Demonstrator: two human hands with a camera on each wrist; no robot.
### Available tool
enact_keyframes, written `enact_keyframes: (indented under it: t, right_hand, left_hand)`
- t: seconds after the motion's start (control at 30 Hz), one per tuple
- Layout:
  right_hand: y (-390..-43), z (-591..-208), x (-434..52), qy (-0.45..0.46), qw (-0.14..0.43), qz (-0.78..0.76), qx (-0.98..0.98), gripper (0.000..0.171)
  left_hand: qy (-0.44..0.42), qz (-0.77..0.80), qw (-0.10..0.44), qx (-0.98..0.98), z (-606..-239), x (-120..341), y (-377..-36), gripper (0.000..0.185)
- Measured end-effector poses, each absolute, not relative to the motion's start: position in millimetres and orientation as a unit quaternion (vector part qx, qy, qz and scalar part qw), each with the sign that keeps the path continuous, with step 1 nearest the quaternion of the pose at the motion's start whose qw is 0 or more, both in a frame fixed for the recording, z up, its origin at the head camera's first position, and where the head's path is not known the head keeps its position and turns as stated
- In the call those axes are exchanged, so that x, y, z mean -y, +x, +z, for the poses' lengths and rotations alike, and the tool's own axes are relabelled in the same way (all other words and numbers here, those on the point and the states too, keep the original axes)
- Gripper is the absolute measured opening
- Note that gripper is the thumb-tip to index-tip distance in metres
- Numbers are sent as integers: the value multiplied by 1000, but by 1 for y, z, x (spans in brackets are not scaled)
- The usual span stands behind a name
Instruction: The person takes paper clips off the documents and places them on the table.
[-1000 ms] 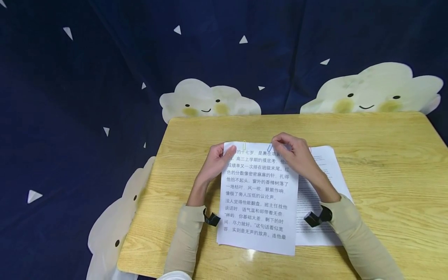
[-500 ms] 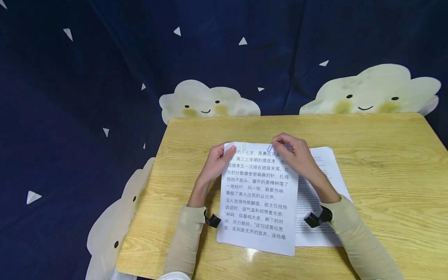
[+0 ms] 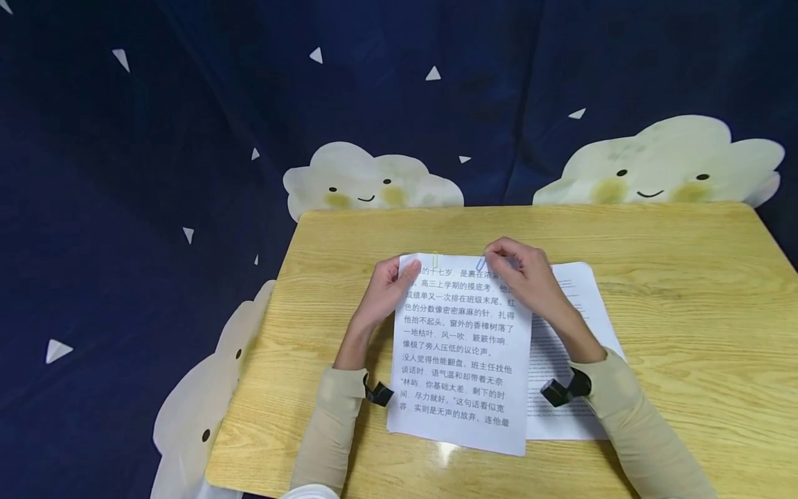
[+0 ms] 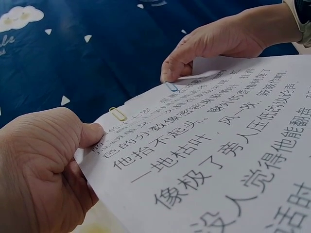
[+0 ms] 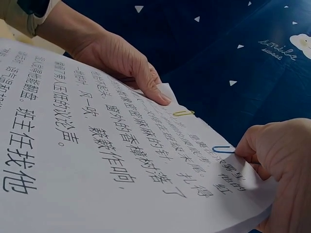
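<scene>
A stack of white sheets with large printed Chinese text is held up, tilted, over the table in the head view. My left hand grips its upper left corner, thumb on the front and the other fingers behind. A yellow paper clip sits on the top edge beside that thumb. Farther right along the same edge is a blue paper clip. My right hand pinches at the blue clip's outer end with thumb and forefinger, as the right wrist view shows; its remaining fingers are partly hidden behind the sheets.
Beneath the right forearm, partly covered by the held sheets, lies another white paper with small print. The wooden table meets a dark blue curtain with cloud figures at the back. Small black cameras stick out from both wrists.
</scene>
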State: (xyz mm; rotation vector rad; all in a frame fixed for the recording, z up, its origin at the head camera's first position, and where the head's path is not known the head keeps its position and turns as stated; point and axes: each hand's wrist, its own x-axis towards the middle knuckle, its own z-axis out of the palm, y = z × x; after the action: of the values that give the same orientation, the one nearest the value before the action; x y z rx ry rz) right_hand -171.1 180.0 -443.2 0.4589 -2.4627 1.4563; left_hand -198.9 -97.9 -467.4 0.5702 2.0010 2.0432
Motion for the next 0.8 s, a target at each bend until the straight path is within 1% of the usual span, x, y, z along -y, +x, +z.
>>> enact_keyframes:
  t: [0.47, 0.8]
  right_hand:
    - [-169, -442, -179, 149, 120, 504, 842, 13]
    - [-169, -440, -177, 144, 129, 502, 843, 14]
  left_hand:
    - [199, 689, 112, -687, -467, 98, -199, 33]
    - [195, 692, 115, -685, -467, 99, -199, 34]
